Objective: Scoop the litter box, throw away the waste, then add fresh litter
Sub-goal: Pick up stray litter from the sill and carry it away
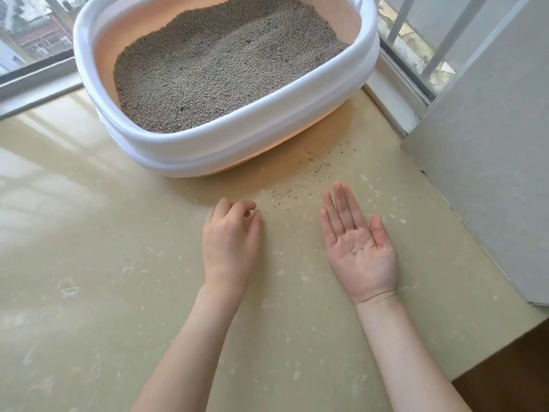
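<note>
The litter box (237, 138), with a white rim and peach walls, stands on the floor ahead of me and is filled with grey litter (219, 66). Spilled litter grains (297, 185) lie scattered on the floor by its near right corner. My left hand (231, 239) is palm down just left of the grains. Its curled thumb and forefinger pinch a small dark speck that looks like a litter grain. My right hand (356, 242) lies palm up with straight fingers, and a few grains rest on its palm. No scoop or litter bag is in view.
The floor (89, 263) is glossy beige tile. A grey wall or cabinet panel (490, 173) stands close on the right. Window frames and railings (416, 40) run behind the box. A dark floor strip (520, 367) begins at the lower right.
</note>
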`<act>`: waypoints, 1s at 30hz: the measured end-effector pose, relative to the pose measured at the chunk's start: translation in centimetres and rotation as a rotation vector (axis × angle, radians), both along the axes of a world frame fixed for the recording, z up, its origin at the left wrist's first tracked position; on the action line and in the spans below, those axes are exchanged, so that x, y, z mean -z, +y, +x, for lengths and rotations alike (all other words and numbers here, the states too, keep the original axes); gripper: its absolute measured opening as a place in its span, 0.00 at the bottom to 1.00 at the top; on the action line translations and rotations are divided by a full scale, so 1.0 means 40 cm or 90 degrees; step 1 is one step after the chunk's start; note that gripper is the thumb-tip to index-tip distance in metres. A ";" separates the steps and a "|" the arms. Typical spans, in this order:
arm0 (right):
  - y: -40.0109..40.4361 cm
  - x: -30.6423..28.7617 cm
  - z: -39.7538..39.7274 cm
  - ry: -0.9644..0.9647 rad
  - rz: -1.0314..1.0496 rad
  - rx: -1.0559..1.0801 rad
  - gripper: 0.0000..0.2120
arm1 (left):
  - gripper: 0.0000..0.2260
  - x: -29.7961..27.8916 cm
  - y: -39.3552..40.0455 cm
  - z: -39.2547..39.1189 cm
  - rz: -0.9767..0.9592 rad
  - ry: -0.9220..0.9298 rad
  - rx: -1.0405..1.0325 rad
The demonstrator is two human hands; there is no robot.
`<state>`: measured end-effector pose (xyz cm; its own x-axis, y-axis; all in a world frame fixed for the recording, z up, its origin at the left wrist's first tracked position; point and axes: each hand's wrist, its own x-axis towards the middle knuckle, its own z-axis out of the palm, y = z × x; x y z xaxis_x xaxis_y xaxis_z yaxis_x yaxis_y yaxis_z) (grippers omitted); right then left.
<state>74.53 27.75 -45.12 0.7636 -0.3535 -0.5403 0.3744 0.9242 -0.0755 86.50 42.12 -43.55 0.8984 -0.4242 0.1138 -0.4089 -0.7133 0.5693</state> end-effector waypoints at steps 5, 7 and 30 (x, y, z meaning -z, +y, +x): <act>0.000 0.004 0.000 -0.004 -0.011 -0.005 0.28 | 0.02 -0.007 -0.022 0.009 0.057 -0.017 0.072; -0.001 0.005 -0.001 0.000 -0.013 -0.007 0.28 | 0.02 -0.011 -0.034 0.009 0.067 -0.042 0.091; -0.005 0.009 0.002 0.022 -0.032 -0.026 0.28 | 0.03 -0.006 -0.107 0.020 -0.029 -0.003 0.138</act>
<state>74.61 27.56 -45.49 0.7590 -0.3506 -0.5487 0.3333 0.9331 -0.1351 87.30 37.85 -43.30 0.7863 -0.6014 0.1413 -0.5524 -0.5820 0.5967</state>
